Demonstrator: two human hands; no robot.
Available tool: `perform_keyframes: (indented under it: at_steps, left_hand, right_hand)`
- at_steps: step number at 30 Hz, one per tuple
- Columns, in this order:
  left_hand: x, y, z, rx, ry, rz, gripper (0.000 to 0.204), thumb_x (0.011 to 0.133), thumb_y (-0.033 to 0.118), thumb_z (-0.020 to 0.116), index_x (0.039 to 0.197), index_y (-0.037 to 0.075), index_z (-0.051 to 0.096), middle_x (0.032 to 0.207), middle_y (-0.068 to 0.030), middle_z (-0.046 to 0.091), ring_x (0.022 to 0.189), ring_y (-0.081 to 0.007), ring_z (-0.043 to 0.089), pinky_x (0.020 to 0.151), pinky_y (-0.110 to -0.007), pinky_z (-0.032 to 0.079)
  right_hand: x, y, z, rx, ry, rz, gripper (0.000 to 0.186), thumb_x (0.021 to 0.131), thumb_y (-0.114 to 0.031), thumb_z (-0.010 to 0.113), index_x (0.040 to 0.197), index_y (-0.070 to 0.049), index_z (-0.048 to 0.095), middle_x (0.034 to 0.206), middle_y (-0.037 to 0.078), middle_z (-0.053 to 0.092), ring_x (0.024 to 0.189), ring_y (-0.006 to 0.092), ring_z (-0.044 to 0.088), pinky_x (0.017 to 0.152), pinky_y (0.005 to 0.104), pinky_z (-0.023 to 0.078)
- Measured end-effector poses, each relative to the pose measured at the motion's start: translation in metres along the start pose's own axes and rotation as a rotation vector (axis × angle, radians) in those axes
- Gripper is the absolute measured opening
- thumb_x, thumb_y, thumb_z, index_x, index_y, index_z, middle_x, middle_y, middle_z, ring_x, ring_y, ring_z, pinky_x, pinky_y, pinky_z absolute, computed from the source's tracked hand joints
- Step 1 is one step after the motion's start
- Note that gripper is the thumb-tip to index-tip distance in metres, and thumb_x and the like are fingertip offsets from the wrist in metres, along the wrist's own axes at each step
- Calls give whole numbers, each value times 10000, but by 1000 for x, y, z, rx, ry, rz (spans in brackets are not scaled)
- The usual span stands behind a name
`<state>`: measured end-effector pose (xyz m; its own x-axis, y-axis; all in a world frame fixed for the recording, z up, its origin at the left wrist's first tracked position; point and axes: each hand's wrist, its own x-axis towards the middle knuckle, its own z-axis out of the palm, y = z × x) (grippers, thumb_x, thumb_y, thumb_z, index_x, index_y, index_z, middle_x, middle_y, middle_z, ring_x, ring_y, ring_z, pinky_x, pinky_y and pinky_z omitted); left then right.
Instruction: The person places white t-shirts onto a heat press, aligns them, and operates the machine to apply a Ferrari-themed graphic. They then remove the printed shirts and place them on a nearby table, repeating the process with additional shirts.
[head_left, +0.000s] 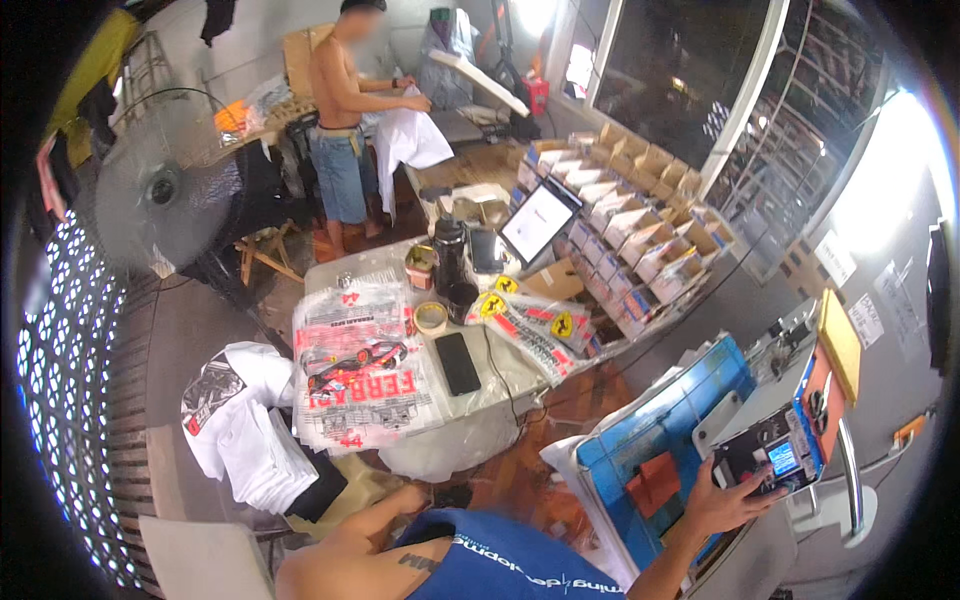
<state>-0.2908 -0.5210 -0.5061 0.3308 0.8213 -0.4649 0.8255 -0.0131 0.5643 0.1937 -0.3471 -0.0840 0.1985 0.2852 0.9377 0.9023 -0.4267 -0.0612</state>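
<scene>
At the right, my right hand (725, 502) rests against the dark control panel (750, 455) of a heat press, its fingers spread and some touching the face near a small lit blue display (782, 458). The press has a blue, worn platen cover (640, 400) with a reddish-brown patch on it, and a curved metal handle (851, 480). My left hand (407, 498) is low in the middle, below the table's front edge; its fingers do not show clearly. Close to it lies a pile of folded white shirts (250, 455).
On the table (480, 400) lie printed transfer sheets (350, 400), a tape roll (431, 318), a black phone (457, 364), a dark bottle (452, 255) and a tablet (540, 222). Boxes (640, 250) line the right side. Another person (345, 110) holds white cloth behind; a fan (160, 185) stands left.
</scene>
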Motion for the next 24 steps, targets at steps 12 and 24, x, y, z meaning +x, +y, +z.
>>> perform_keyframes:
  at_steps: [12, 24]
  left_hand:
    - [0, 48, 23, 177, 118, -204, 351, 930, 279, 604, 1031, -14, 768, 1099, -279, 735, 1021, -475, 712, 902, -553, 556]
    - [-150, 71, 201, -43, 85, -561, 458, 944, 412, 597, 1185, 59, 763, 1134, -221, 758, 1078, -404, 732, 929, -484, 574]
  right_hand:
    - [24, 100, -61, 1013, -216, 5, 239, 969, -75, 704, 1155, 14, 584, 1194, 187, 572, 1194, 368, 549, 1059, 487, 429]
    - [23, 38, -46, 603, -787, -348, 474, 935, -351, 728, 1285, -51, 619, 1223, 233, 726, 1118, 447, 697, 945, 556, 532]
